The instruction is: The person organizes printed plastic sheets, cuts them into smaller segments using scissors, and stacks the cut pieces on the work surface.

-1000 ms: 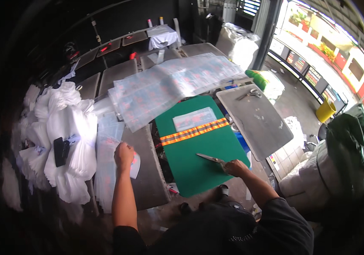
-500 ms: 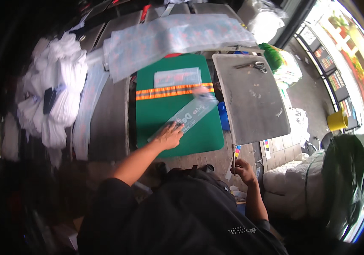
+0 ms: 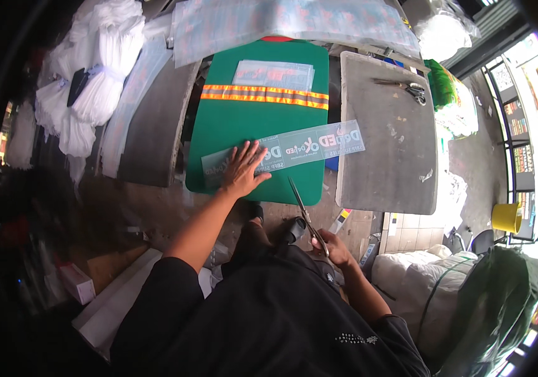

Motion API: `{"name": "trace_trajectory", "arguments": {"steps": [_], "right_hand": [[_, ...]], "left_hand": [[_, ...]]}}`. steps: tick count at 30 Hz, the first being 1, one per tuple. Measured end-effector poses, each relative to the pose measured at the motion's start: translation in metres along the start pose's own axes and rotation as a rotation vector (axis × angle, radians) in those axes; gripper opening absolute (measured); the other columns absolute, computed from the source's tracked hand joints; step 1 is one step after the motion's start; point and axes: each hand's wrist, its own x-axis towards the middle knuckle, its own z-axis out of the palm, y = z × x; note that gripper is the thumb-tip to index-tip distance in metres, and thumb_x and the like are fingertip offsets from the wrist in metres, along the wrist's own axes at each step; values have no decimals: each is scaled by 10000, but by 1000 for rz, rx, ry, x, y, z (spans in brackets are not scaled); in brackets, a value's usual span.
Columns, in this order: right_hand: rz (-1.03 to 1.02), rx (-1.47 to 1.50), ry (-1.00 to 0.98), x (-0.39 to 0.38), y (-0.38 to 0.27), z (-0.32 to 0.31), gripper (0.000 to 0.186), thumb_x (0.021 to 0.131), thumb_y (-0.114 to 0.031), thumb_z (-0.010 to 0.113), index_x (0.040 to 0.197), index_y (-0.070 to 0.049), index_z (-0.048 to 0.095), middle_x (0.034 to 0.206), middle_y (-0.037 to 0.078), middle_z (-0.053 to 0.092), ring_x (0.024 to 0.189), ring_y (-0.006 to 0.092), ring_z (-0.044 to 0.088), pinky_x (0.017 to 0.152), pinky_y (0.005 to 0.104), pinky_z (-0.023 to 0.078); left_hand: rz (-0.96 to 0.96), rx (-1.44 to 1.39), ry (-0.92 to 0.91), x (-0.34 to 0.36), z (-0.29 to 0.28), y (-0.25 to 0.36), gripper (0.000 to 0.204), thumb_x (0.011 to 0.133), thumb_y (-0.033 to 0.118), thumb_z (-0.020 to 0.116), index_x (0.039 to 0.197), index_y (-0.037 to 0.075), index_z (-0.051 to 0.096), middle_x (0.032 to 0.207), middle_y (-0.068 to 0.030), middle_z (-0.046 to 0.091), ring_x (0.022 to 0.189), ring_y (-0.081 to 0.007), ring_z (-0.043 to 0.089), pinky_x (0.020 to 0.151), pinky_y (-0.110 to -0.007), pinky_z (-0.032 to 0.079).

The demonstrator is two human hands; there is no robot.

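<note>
Fingers spread, my left hand (image 3: 244, 169) presses flat on a translucent printed strip (image 3: 310, 149). The strip lies slanted across the near part of a green board (image 3: 244, 125), and its right end sticks out past the board's right edge. My right hand (image 3: 335, 247) is closed around the handles of a pair of scissors (image 3: 301, 206). Their blades point up and left, with the tip close to the board's near edge, apart from the strip. An orange and grey band (image 3: 262, 96) crosses the board, and a small stack of printed sheets (image 3: 273, 75) lies beyond it.
A second pair of scissors (image 3: 410, 91) rests on a grey board (image 3: 385, 138) at the right. Long translucent sheets (image 3: 294, 25) lie across the back. Bundled white material (image 3: 102, 75) is at the left. White sacks (image 3: 407, 283) and a yellow bucket (image 3: 506, 217) stand at the right.
The strip has swung to a flatter slant, its right end now reaching beyond the green board. My right hand has moved left with the scissors, which now point toward the board. The view has shifted.
</note>
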Motion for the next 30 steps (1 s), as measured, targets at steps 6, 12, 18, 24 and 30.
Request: {"name": "trace_trajectory", "arguments": {"steps": [6, 12, 18, 24, 30], "right_hand": [[27, 39, -63, 15, -5, 11, 431, 872, -460, 617, 941, -43, 530, 790, 3, 521, 782, 105, 524, 684, 265, 420], [-65, 32, 26, 49, -28, 26, 465, 904, -507, 527, 913, -42, 521, 705, 54, 568, 665, 141, 553, 633, 270, 416], [-44, -32, 96, 67, -45, 33, 489, 883, -517, 561, 880, -29, 530, 677, 57, 573, 646, 129, 558, 607, 272, 419], [-60, -235, 216, 65, -45, 43, 510, 823, -477, 684, 920, 17, 604, 726, 87, 638, 627, 140, 618, 598, 303, 490], [-28, 0, 181, 82, -60, 41, 519, 833, -472, 677, 874, 36, 579, 675, 62, 614, 569, 126, 580, 538, 291, 462]], "left_hand": [[-11, 63, 155, -3, 16, -5, 561, 872, 483, 548, 1349, 194, 481, 1433, -85, 412, 1342, -292, 350, 1100, -505, 238], [0, 91, 164, -6, 12, -5, 562, 875, 497, 536, 1345, 193, 486, 1432, -78, 416, 1344, -279, 350, 1104, -495, 237], [-13, 71, 143, -5, 7, -1, 664, 844, 570, 533, 1373, 178, 454, 1444, -95, 398, 1356, -280, 330, 1112, -490, 228], [-31, 48, 100, -3, 4, 0, 725, 801, 540, 614, 1385, 153, 427, 1447, -143, 379, 1351, -321, 329, 1100, -513, 240], [-17, 53, 122, -3, 3, -1, 734, 800, 547, 608, 1390, 153, 421, 1450, -137, 376, 1353, -317, 328, 1100, -508, 244]]}}
